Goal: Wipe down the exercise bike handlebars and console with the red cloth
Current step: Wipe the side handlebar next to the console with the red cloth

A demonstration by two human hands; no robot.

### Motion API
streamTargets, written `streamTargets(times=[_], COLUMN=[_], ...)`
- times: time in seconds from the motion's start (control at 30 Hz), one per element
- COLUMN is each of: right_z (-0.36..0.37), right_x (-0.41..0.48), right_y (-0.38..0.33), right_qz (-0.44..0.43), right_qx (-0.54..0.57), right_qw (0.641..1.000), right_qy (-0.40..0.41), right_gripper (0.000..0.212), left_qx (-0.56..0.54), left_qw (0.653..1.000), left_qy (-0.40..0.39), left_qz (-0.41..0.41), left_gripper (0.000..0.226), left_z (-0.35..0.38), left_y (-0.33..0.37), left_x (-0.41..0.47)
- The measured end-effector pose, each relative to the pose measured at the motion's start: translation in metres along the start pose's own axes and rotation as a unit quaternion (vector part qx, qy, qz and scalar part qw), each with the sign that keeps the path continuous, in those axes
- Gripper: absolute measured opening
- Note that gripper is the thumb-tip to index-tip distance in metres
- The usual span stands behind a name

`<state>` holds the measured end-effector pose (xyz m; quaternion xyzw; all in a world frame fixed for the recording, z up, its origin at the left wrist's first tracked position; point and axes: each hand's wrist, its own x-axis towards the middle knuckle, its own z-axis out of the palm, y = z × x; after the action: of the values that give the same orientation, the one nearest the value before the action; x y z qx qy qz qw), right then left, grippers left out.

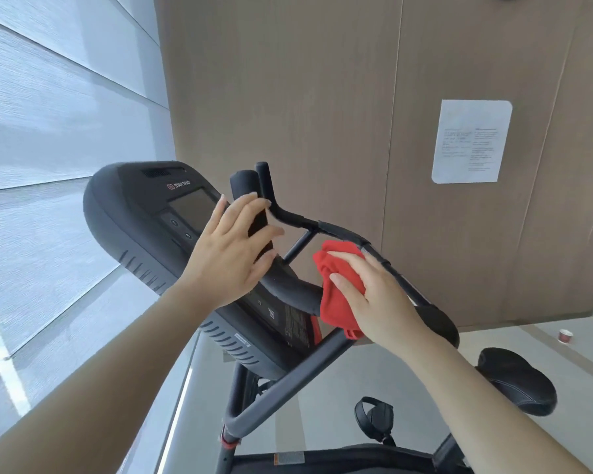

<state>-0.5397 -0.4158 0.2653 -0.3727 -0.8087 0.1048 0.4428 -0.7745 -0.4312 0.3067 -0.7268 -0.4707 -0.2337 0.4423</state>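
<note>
Nearest, on the right-hand loop of the handlebars (pixel 336 230) and just right of the console (pixel 158 227): right hand (pixel 377 292), fingers curled over the bunched red cloth (pixel 339 289), pressing it to the bar, so the handlebar wipe appears to be the step in hand. Beyond, at the console's right edge: left hand (pixel 233 248), fingers loosely spread, resting on the upright centre grip, holding nothing else. Next move, by judgement: draw the cloth along the bar toward the console, whose screen looks unwiped.

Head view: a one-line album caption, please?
Right hand presses red cloth on bike handlebar; left hand steadies.
</note>
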Motion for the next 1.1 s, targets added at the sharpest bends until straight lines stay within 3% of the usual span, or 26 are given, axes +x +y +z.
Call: streamTargets(times=[0.17,0.3,0.4,0.53,0.63,0.9,1.1], right_z=[0.027,0.054,0.050,0.041,0.052,0.064,0.071], right_x=[0.015,0.009,-0.002,-0.013,-0.001,0.003,0.008], right_y=[-0.029,-0.036,-0.032,-0.024,-0.039,-0.044,-0.053], right_qz=[0.006,0.011,0.017,0.094,0.071,0.055,0.083], right_qx=[-0.036,-0.138,-0.172,-0.181,-0.179,-0.191,-0.204], right_qw=[0.999,0.990,0.985,0.978,0.981,0.979,0.973], right_qy=[-0.004,-0.026,0.003,0.030,0.028,0.038,0.063], right_gripper=[0.040,0.048,0.048,0.048,0.043,0.059,0.047], left_qx=[-0.054,-0.123,-0.159,-0.194,-0.239,-0.274,-0.289], left_qw=[0.998,0.990,0.984,0.979,0.970,0.959,0.954], left_qy=[0.006,0.019,0.029,0.034,0.023,0.063,0.076], left_qz=[-0.040,-0.070,-0.070,-0.048,-0.041,-0.032,-0.013], left_gripper=[0.047,0.056,0.057,0.063,0.070,0.064,0.062], left_z=[-0.011,-0.009,-0.006,-0.007,-0.005,0.007,0.009], left_y=[-0.022,-0.026,-0.026,-0.038,-0.043,-0.041,-0.046], left_x=[0.011,0.014,0.014,0.017,0.020,0.020,0.020])
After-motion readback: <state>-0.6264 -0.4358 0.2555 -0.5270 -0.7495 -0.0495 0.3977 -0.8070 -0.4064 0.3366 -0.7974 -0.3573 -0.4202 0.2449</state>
